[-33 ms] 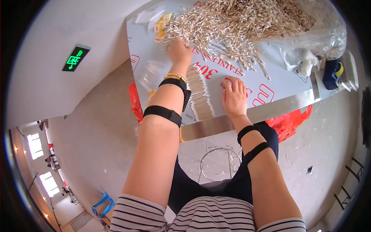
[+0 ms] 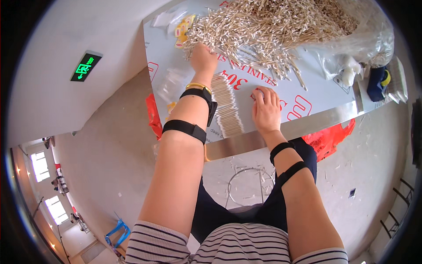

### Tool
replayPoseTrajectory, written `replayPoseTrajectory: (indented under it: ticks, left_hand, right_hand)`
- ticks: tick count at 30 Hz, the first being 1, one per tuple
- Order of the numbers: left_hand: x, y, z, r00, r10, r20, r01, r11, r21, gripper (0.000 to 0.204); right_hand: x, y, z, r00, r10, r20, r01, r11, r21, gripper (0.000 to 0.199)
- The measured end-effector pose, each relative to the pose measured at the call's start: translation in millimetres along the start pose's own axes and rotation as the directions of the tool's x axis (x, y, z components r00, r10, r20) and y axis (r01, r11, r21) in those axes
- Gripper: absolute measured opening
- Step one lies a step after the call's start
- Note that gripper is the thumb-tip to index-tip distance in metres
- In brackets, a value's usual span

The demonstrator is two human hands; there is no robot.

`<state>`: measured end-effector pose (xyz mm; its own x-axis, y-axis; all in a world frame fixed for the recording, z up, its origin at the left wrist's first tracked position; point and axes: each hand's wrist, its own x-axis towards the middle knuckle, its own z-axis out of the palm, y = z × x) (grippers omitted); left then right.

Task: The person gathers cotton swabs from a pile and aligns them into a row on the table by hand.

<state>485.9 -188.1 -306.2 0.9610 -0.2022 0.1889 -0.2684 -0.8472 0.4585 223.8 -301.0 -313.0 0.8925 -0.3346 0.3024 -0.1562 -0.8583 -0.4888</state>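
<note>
My left hand point(image 2: 204, 58) reaches to the near left edge of a large loose heap of cotton swabs point(image 2: 259, 26). Its fingers point into the swabs and are mostly hidden behind the back of the hand, so what they hold cannot be made out. Beside my left wrist, two neat rows of aligned cotton swabs point(image 2: 229, 119) run down toward the table's front edge. My right hand point(image 2: 266, 110) lies palm down on the film-covered metal table point(image 2: 321, 94), right of these rows, fingers stretched out and nothing in them.
A clear plastic bag point(image 2: 369, 42) surrounds the heap's right side. Small yellow packets point(image 2: 182, 33) and clear bags point(image 2: 170, 86) lie at the left. A dark blue tape dispenser point(image 2: 377, 84) stands at the right corner. Red bags point(image 2: 327, 141) hang below the table edge.
My left hand has shifted very slightly to the left at the heap's edge. My right hand stays where it was.
</note>
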Motion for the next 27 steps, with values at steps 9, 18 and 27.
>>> replayPoseTrajectory:
  ticks: [9, 18, 27]
  left_hand:
    - [-10, -30, -20, 0.989, -0.070, 0.128, 0.074, 0.997, -0.031, 0.023]
    - [23, -58, -1, 0.978, -0.166, 0.124, 0.186, 0.967, -0.175, 0.025]
    - [13, -8, -4, 0.973, -0.172, 0.150, 0.182, 0.982, -0.051, 0.030]
  right_hand:
    - [0, 5, -1, 1.000, -0.002, -0.005, 0.002, 1.000, -0.014, 0.037]
    - [5, -13, 2, 0.999, -0.028, -0.026, 0.029, 0.999, 0.025, 0.036]
    - [1, 0, -1, 1.000, -0.006, 0.000, 0.006, 1.000, -0.019, 0.036]
